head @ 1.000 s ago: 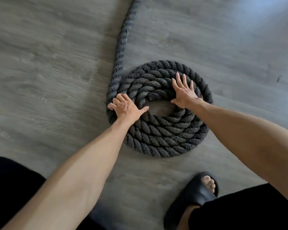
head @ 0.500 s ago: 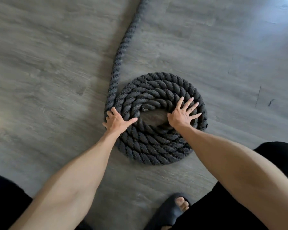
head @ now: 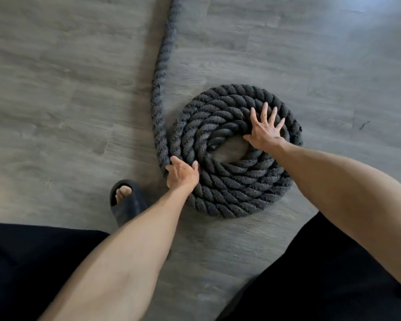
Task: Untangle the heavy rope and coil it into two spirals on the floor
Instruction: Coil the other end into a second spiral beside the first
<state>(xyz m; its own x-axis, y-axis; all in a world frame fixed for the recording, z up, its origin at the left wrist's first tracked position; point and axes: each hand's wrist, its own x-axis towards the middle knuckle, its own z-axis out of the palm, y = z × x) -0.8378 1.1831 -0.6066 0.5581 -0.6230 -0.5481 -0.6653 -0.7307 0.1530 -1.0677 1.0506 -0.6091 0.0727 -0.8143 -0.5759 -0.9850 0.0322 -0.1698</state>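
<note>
Here the heavy rope [head: 229, 193] lies on the grey wood-look floor [head: 56, 89], most of it wound into a flat spiral [head: 218, 117] of several turns with a small bare gap at its centre. A loose length [head: 164, 49] runs from the spiral's left side up and out of the top of the view. The left hand [head: 183, 174] sits at the lower left rim, where that length joins the coil. Its fingers bend over the outermost turn and its thumb lies on the next turn inward. The right hand [head: 264, 133] presses flat on the upper right turns, fingers [head: 264, 112] straight and spread wide, thumb at the edge of the centre gap, gripping nothing. A dark slide sandal [head: 127, 205] with toes showing stands just left of the left forearm. Black clothing [head: 33, 262] fills the bottom corners.
</note>
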